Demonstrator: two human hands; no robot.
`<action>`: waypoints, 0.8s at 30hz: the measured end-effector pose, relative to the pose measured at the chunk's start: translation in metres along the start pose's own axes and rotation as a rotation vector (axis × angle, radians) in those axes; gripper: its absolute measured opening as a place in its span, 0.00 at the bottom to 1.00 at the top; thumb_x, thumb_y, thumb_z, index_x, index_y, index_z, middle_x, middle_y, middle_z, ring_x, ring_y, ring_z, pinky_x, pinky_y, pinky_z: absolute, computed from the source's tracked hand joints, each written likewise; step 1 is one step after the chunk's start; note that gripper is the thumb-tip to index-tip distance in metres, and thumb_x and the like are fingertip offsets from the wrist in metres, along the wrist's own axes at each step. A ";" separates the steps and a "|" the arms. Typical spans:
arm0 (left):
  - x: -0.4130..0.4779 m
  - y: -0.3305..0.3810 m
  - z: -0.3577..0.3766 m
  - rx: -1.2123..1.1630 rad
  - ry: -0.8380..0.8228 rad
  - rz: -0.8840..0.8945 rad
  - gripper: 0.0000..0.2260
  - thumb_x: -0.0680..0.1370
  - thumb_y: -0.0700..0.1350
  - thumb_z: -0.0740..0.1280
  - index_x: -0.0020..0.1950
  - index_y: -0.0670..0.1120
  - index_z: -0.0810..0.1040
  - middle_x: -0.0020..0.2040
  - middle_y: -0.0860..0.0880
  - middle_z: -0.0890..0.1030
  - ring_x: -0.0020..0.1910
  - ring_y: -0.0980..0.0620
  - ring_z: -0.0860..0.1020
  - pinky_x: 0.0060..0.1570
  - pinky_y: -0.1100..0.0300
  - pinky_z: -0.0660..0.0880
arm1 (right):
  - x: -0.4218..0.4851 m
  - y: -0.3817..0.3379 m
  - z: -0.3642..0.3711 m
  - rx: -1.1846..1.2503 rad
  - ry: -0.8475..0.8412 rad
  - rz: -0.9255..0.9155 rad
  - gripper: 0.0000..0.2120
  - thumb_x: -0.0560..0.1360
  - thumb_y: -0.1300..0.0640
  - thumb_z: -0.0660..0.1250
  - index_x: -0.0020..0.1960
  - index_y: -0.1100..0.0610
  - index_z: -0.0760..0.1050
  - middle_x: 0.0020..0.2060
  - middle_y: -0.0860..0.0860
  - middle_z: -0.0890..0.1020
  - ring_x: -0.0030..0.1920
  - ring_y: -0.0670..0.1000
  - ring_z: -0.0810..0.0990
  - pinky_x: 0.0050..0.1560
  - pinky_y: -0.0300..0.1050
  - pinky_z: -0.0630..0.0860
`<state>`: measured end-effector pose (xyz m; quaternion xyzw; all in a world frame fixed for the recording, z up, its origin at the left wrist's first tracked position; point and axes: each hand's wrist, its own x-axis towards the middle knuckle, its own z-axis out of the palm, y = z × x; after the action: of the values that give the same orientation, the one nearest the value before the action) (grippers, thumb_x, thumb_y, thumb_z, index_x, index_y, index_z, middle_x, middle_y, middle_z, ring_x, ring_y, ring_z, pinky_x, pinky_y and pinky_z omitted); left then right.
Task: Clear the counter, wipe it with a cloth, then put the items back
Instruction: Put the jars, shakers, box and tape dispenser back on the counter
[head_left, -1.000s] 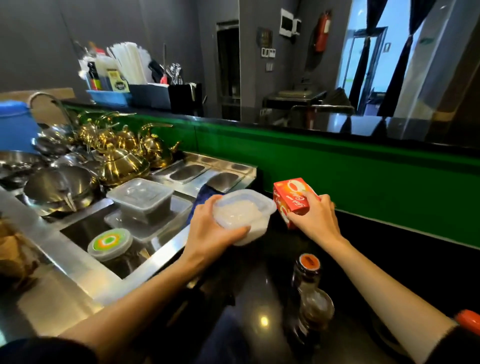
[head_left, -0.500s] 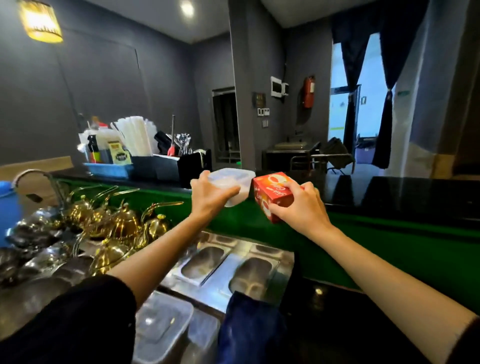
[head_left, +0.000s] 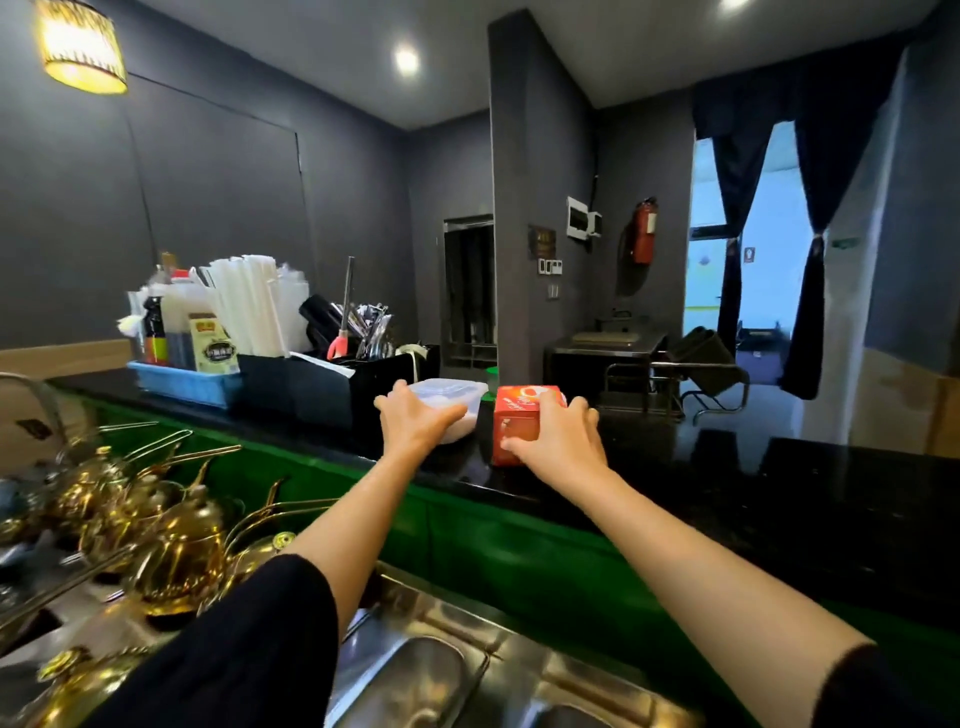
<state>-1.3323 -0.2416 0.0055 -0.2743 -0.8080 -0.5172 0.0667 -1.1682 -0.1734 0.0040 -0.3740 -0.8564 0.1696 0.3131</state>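
The left hand (head_left: 418, 423) was clasped over a clear lidded container (head_left: 457, 392) and the right hand (head_left: 561, 444) gripped a red box (head_left: 519, 415) just beside it, both things under the grips on the raised black tabletop (head_left: 727, 483). This looked like the clearing stage, with wiping and returning left. No cloth showed. The surface being cleared lay out of frame, and the container's base was hidden.

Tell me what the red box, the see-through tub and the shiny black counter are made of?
The red box looks like printed cardboard: flat faces, sharp folded edges, white print on red. The tub looks like cloudy clear plastic: light shows through, with a moulded lid rim. The counter seems polished stone: glossy black and mirror-like, though laminate is possible.
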 end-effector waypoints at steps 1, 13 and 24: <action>0.010 -0.005 0.003 0.000 -0.001 0.003 0.37 0.66 0.52 0.75 0.68 0.39 0.65 0.65 0.35 0.66 0.60 0.38 0.73 0.59 0.55 0.70 | 0.007 -0.002 0.008 -0.018 -0.025 -0.007 0.36 0.71 0.46 0.70 0.72 0.55 0.59 0.65 0.61 0.64 0.66 0.61 0.64 0.61 0.53 0.69; 0.048 -0.032 0.025 0.116 -0.026 0.107 0.33 0.71 0.55 0.71 0.73 0.50 0.63 0.66 0.35 0.65 0.64 0.36 0.68 0.63 0.50 0.68 | 0.039 -0.010 0.036 -0.041 -0.085 -0.058 0.33 0.76 0.54 0.68 0.75 0.51 0.56 0.69 0.60 0.60 0.68 0.62 0.64 0.66 0.56 0.67; 0.022 -0.032 0.003 0.058 0.099 0.197 0.29 0.68 0.55 0.72 0.67 0.48 0.71 0.57 0.37 0.75 0.57 0.39 0.73 0.55 0.51 0.73 | 0.041 -0.019 0.034 -0.050 -0.022 -0.059 0.28 0.76 0.53 0.68 0.73 0.56 0.62 0.66 0.60 0.67 0.67 0.59 0.68 0.65 0.54 0.70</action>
<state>-1.3668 -0.2406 -0.0128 -0.3243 -0.7875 -0.4975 0.1650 -1.2226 -0.1574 0.0051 -0.3545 -0.8744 0.1431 0.2989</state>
